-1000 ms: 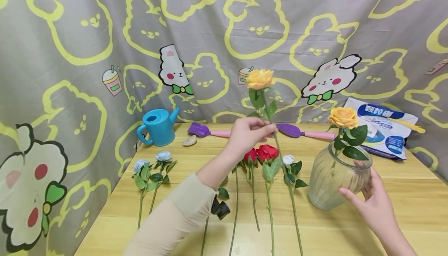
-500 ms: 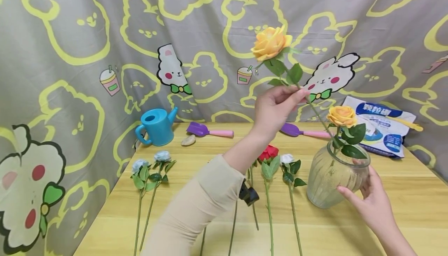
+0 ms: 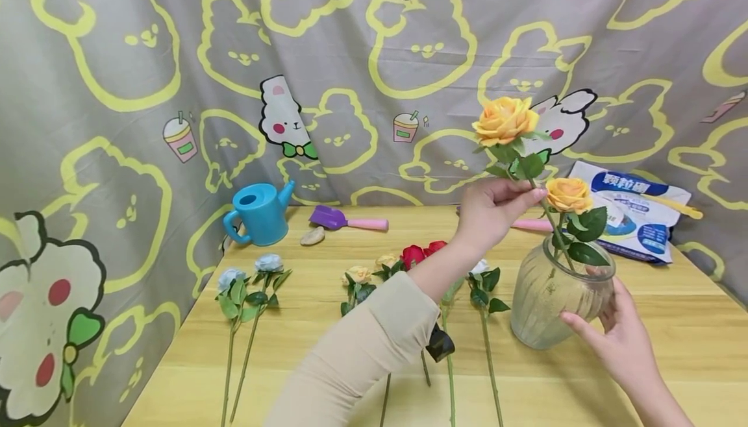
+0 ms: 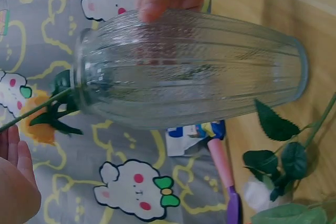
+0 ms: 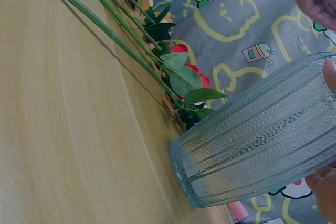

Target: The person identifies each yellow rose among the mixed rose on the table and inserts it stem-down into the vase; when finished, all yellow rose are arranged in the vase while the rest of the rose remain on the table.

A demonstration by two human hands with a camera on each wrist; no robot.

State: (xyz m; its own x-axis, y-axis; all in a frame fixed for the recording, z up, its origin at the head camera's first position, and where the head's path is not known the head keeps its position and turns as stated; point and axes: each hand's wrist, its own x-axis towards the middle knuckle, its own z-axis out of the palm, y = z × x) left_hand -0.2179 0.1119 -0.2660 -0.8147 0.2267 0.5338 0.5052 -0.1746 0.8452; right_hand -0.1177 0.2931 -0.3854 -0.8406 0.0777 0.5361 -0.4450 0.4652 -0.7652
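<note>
One yellow rose (image 3: 530, 166) has dipped, its bloom (image 3: 505, 122) above the left hand (image 3: 495, 211).

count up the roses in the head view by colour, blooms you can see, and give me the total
Yellow roses: 2
Pale peach roses: 2
Red roses: 2
Light blue roses: 2
White rose: 1
Total: 9
</note>
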